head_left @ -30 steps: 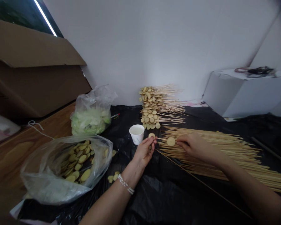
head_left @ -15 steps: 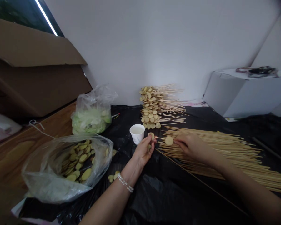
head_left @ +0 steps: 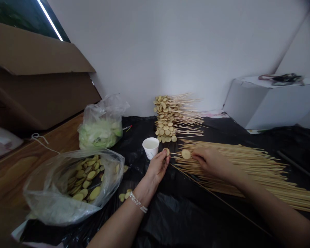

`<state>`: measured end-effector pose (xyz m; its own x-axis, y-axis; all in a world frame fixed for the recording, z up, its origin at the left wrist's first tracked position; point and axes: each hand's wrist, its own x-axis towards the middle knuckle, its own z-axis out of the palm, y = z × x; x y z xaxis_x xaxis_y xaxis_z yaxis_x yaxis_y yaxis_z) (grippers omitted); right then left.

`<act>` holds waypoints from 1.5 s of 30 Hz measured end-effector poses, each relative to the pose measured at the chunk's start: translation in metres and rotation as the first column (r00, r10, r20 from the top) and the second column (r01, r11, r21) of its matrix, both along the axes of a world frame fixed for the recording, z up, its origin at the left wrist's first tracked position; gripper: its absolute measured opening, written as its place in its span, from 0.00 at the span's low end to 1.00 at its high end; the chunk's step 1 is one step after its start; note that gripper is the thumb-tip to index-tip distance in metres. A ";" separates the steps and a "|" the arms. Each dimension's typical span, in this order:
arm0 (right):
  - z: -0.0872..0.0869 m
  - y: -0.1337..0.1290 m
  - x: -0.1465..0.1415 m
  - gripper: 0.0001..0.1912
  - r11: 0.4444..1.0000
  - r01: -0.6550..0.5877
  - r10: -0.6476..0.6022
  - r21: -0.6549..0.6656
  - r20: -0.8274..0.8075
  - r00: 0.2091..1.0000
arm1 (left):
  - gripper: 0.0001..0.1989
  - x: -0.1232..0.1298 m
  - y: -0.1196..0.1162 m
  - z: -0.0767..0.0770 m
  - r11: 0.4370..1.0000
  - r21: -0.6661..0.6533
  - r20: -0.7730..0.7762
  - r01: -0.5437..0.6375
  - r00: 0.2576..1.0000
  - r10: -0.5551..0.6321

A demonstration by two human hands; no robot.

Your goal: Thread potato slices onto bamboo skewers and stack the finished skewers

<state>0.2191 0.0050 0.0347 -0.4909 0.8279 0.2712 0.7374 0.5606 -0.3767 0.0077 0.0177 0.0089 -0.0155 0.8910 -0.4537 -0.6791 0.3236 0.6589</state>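
Bamboo skewer [head_left: 177,154] up in both hands!
Grips of left hand [head_left: 158,167] and right hand [head_left: 211,162] clamped, potato slice [head_left: 186,154] between.

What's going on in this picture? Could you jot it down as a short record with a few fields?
Left hand: holds a bamboo skewer with a round potato slice at the fingertips; beaded bracelet on the wrist.
Right hand: close beside a second slice on the same skewer.
Things nearby: paper cup; spread of bare skewers.
Rest: stack of loaded skewers; plastic bag of slices; plastic bag of green pieces; black plastic sheet.
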 end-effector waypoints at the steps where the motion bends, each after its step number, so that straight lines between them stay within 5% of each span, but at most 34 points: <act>1: 0.000 -0.001 -0.001 0.14 1.000 0.007 -0.007 0.008 0.001 1.000 | 0.05 0.000 0.000 0.000 1.000 0.001 -0.001 -0.002 1.000 0.002; 9: 0.000 -0.005 -0.006 0.16 0.994 -0.014 0.019 -0.110 0.041 0.999 | 0.04 -0.002 0.001 -0.002 1.000 0.011 0.014 -0.003 1.000 0.003; 32: -0.008 -0.007 -0.012 0.11 0.995 0.084 -0.089 0.046 0.128 0.988 | 0.06 0.000 0.000 -0.001 1.000 0.022 0.003 0.000 1.000 0.000; 39: -0.008 -0.007 -0.014 0.13 0.996 0.016 -0.011 -0.092 0.057 0.998 | 0.06 0.000 0.000 -0.001 0.999 0.030 -0.007 0.016 1.000 -0.016; 45: -0.011 -0.006 -0.015 0.12 0.994 0.109 -0.108 0.000 0.089 0.990 | 0.06 0.000 -0.001 -0.002 0.999 0.041 -0.008 0.028 1.000 -0.028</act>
